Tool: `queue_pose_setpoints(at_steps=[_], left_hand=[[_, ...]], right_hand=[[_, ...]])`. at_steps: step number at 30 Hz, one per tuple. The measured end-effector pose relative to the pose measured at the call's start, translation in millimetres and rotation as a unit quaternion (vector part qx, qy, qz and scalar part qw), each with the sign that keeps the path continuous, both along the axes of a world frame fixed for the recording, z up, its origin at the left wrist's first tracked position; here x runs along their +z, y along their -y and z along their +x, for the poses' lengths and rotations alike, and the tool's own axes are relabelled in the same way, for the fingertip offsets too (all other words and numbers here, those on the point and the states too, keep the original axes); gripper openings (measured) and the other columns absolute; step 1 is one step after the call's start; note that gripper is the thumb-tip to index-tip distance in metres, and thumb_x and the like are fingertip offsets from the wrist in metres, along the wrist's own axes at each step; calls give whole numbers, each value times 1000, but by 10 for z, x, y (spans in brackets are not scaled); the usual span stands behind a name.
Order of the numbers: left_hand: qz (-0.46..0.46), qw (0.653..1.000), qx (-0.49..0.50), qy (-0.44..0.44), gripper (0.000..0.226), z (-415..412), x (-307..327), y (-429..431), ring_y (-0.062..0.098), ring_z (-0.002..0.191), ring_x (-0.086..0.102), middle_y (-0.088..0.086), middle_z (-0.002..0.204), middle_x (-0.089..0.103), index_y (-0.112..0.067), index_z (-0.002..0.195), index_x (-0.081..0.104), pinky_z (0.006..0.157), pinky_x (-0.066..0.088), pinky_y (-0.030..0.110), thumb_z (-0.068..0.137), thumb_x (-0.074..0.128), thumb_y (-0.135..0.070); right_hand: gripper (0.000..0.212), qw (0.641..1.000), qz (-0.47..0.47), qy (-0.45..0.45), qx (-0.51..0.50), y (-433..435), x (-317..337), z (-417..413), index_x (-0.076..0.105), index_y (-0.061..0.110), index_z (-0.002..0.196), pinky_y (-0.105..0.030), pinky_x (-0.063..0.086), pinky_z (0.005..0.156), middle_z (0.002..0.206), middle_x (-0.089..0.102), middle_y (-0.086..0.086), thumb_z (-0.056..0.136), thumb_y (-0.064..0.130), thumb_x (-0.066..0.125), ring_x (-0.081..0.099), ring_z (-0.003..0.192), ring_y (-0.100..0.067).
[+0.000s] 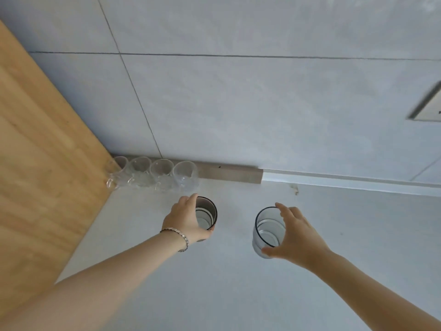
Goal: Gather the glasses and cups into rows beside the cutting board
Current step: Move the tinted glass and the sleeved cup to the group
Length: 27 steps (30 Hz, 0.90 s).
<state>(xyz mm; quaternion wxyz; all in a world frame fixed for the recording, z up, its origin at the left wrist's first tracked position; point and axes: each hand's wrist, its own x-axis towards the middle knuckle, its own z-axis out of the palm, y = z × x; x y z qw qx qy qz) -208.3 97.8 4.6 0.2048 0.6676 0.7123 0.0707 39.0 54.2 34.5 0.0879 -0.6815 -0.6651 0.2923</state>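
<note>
A wooden cutting board fills the left side of the view. Beside its far corner, several clear glass cups stand in a row along the wall. My left hand grips a dark-rimmed tumbler from its left side, just in front of that row. My right hand wraps around a second dark-rimmed clear tumbler from its right side, further right on the white counter. Both tumblers are upright.
A grey tiled wall rises behind the counter, with a grey strip at its foot. A framed plate sits on the wall at the far right. A small stain marks the counter near the wall.
</note>
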Motion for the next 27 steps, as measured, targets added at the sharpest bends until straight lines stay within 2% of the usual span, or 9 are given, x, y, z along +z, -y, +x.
queue_pose_setpoints(at_steps=[4, 7, 9, 14, 17, 21, 24, 27], left_hand=[[-8, 997, -67, -48, 89, -112, -77, -499, 23, 124, 41, 1, 131, 43, -20, 133, 32, 93, 47, 37, 61, 74, -51], [33, 976, -166, -140, 89, -44, -117, -861, 25, 119, 47, 5, 127, 50, -15, 130, 36, 98, 38, 35, 60, 72, -55], [57, 962, -206, -172, 88, 24, -156, -1075, 24, 114, 50, 4, 121, 53, -14, 128, 37, 97, 35, 34, 60, 68, -60], [75, 970, -179, -145, 80, 111, -185, -1516, 26, 110, 53, 7, 116, 57, -11, 119, 45, 93, 37, 34, 62, 65, -63], [87, 969, -181, -144, 82, 124, -237, -1601, 28, 111, 51, 8, 117, 55, -10, 122, 43, 94, 37, 34, 64, 63, -64], [66, 972, -161, -155, 98, 83, -296, -1526, 29, 119, 45, 11, 128, 47, -9, 142, 26, 101, 34, 36, 68, 60, -64], [84, 964, -169, -188, 96, 45, -244, -1410, 29, 125, 41, 13, 136, 41, -7, 145, 20, 107, 30, 37, 75, 57, -62], [111, 962, -175, -178, 92, -18, -141, -1106, 25, 139, 28, 12, 152, 25, -7, 148, 15, 117, 18, 37, 81, 56, -55]], right_hand=[[114, 1000, -2, 21, -7, -180, -43, -273, 16, 26, 146, -29, 40, 101, 138, 34, 5, 56, 46, 81, 39, 129, -14], [113, 999, -2, 39, -14, -311, -66, -361, 15, 26, 147, -31, 42, 102, 140, 33, 5, 57, 46, 81, 37, 131, -14], [113, 999, -2, 50, -22, -390, -83, -379, 13, 26, 147, -30, 42, 101, 140, 32, 7, 59, 47, 81, 35, 131, -13], [112, 997, -4, 67, -43, -533, -143, -346, 11, 27, 148, -28, 42, 99, 139, 31, 9, 61, 47, 79, 35, 131, -12], [112, 996, -5, 76, -45, -566, -184, -322, 11, 27, 147, -28, 43, 98, 139, 30, 10, 61, 47, 79, 33, 131, -11], [113, 996, -11, 77, -36, -548, -219, -319, 9, 26, 148, -27, 43, 98, 140, 30, 9, 61, 48, 78, 34, 131, -11], [114, 997, -15, 71, -13, -513, -215, -321, 8, 26, 148, -27, 44, 98, 140, 30, 8, 61, 49, 78, 35, 129, -11], [114, 998, -12, 62, 9, -455, -178, -319, 8, 27, 148, -27, 43, 100, 140, 30, 7, 61, 48, 78, 35, 130, -13]])
